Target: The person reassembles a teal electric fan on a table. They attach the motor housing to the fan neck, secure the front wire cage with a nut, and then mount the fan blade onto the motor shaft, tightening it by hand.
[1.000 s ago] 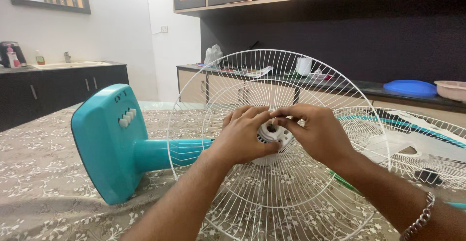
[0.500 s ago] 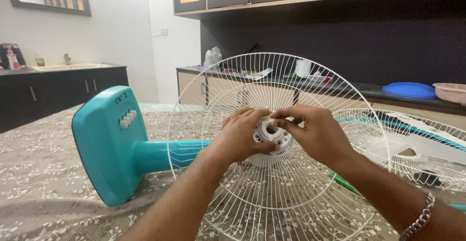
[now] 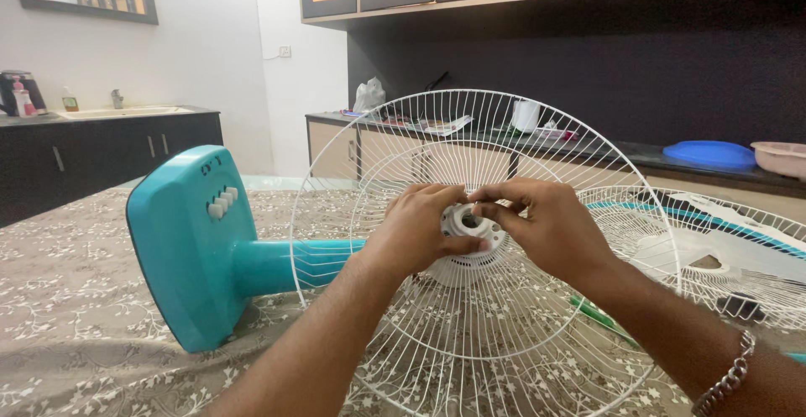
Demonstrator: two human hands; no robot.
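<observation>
A teal table fan lies on its side on a floral tablecloth, its square base [image 3: 189, 245] at the left with white buttons. A white wire fan guard [image 3: 470, 131] stands upright on the motor end. At its centre sits a white plastic ring nut [image 3: 470, 230]. My left hand [image 3: 417, 230] wraps the nut's left side. My right hand [image 3: 547, 228] pinches its top right edge with fingertips. Both hands press against the guard's hub.
A second white wire guard [image 3: 739, 257] with teal rim lies flat at the right, with a green-handled tool [image 3: 598, 314] under my right forearm. Dark cabinets and a counter with a blue lid [image 3: 709, 152] and pink bowl [image 3: 781, 155] stand behind. A sink counter [image 3: 109, 115] is at far left.
The two hands have stayed on the white ring nut with only small finger shifts. The view has drifted slightly.
</observation>
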